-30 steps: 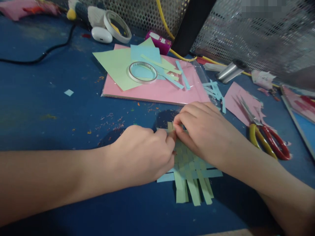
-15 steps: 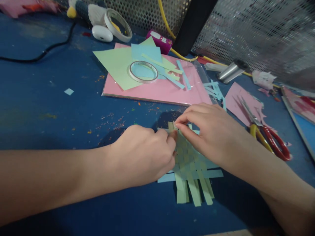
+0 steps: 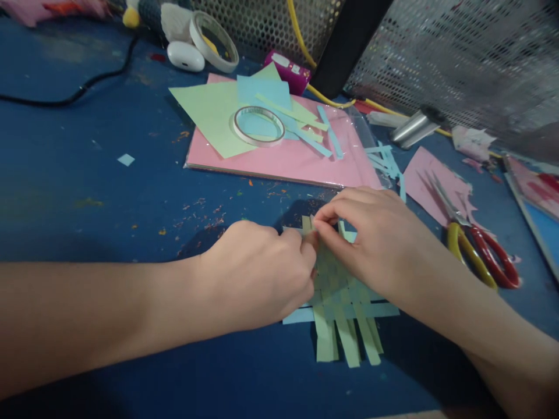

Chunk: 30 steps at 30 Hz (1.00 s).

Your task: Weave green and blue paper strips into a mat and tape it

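A mat of woven paper strips [image 3: 334,279], pale green across light blue, lies on the blue table with loose strip ends fanning toward me. My left hand [image 3: 266,276] is closed at the mat's left upper side, its curled fingers on the paper and partly hiding it. Thumb and forefinger of my right hand [image 3: 367,233] pinch the end of a pale green paper strip at the mat's top edge, right beside the left fingertips. The rest of my right hand covers the mat's upper right part.
Beyond the mat lies a pink paper pack [image 3: 271,166] bearing green and blue sheets, strips and a tape roll [image 3: 239,131]. Scissors [image 3: 463,224] rest on pink scrap paper at right. A metallic cylinder [image 3: 413,129], a purple roll [image 3: 290,74] and a yellow cable [image 3: 301,38] are behind.
The whole view has shifted slightly. Both hands stay at the mat's top edge, with the right fingertips still pinched there and barely moved.
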Tool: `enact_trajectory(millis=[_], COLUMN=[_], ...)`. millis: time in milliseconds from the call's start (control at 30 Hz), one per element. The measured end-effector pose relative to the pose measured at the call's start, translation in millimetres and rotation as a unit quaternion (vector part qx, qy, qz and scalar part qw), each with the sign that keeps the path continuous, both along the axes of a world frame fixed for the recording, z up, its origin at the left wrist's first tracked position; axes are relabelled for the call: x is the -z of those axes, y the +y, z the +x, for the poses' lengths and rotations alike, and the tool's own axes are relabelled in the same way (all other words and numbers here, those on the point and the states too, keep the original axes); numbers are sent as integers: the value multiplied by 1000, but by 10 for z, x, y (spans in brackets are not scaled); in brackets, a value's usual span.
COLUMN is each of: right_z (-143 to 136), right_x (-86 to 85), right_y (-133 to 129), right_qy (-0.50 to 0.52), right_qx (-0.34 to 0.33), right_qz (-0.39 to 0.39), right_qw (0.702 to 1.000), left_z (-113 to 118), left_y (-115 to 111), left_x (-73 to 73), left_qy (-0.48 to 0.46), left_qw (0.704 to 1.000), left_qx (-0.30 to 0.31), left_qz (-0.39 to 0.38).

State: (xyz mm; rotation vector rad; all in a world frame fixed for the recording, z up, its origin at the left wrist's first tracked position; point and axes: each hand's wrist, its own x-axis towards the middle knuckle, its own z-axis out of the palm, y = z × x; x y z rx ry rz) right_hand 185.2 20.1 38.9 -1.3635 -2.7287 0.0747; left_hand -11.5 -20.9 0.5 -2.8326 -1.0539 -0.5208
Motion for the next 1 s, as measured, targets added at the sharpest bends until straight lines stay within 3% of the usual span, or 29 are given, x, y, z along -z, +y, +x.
enact_trajectory(millis=[267, 567, 767, 1000], right_z=[4, 37, 14, 44], right_x=[25, 55, 54, 29], right_y=[-17, 36, 41, 81], right_qy=[-17, -50, -66, -79], right_qx=[-7, -68, -63, -37], right_qz=[22, 29, 37, 34], right_qw=[1000, 996, 995, 996], left_z=[2, -2, 1, 6], left_y=[-6, -4, -4, 3], left_x=[5, -22, -7, 16], left_qy=[-6, -11, -6, -25], left_qw=[1000, 1000, 999, 999], left_qx=[-6, -1, -7, 10], left_qz=[-3, -18, -49, -23])
